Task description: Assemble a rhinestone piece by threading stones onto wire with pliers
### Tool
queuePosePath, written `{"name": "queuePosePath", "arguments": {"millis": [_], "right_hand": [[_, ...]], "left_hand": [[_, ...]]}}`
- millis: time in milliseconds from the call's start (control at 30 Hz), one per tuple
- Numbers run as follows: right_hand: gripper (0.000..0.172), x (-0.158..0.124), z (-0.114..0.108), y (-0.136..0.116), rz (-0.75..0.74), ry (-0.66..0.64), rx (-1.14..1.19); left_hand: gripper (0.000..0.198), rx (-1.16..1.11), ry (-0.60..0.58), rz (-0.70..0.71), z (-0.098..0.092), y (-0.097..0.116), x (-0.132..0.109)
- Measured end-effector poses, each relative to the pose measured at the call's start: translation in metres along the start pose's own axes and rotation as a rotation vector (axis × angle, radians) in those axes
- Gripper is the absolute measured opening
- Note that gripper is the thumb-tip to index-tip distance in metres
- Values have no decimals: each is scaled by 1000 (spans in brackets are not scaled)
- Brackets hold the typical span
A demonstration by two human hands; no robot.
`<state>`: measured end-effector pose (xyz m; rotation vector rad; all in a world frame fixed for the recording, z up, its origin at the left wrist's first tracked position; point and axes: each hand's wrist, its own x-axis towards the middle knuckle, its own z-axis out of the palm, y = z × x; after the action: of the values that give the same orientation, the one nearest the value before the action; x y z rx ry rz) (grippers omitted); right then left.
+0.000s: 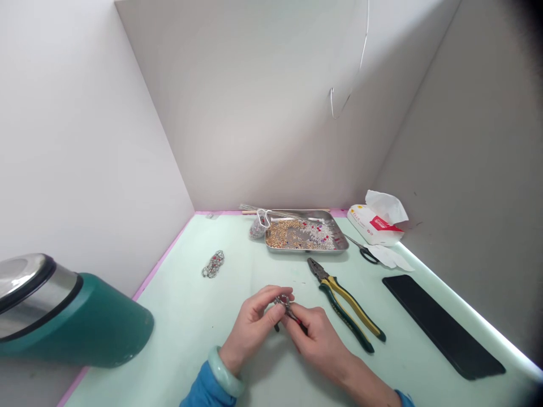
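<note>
In front of me my left hand is closed, thumb and fingers pinching a small silvery wire piece with a reddish bit in it. My right hand is wrapped round small pliers, with metal jaws and dark handles partly hidden by the fingers. Their tips meet the wire piece, but I cannot tell whether they grip it. Right of my hands lie large combination pliers with green and yellow handles. A small heap of beaded wire pieces rests to the left.
Behind my hands, a metal tray holds gold, clear and coloured beads, beside a bag of beads. Scissors and a tissue pack are back right. A black flat slab lies right; a green flask is left.
</note>
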<state>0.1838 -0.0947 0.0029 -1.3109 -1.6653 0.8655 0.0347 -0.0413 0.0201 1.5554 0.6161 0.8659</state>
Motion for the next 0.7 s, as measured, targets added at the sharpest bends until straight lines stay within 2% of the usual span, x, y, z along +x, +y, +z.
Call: {"name": "queuePosePath", "arguments": {"millis": [133, 300, 400, 500, 567, 700], "right_hand": [[21, 0, 0, -1, 72, -82, 112], [16, 4, 4, 9, 101, -140, 218], [22, 4, 7, 12, 48, -95, 176], [18, 4, 8, 7, -64, -18, 96], [17, 3, 8, 3, -106, -26, 62], [28, 0, 7, -2, -72, -60, 5]], "left_hand": [[21, -79, 38, -51, -1, -3, -2], [22, -234, 97, -156, 0, -11, -2], [23, -285, 105, -141, 2, -13, -3], [22, -271, 141, -112, 3, -12, -4], [21, -254, 167, -96, 3, -12, -5], [20, -183, 227, -33, 5, -10, -6]]}}
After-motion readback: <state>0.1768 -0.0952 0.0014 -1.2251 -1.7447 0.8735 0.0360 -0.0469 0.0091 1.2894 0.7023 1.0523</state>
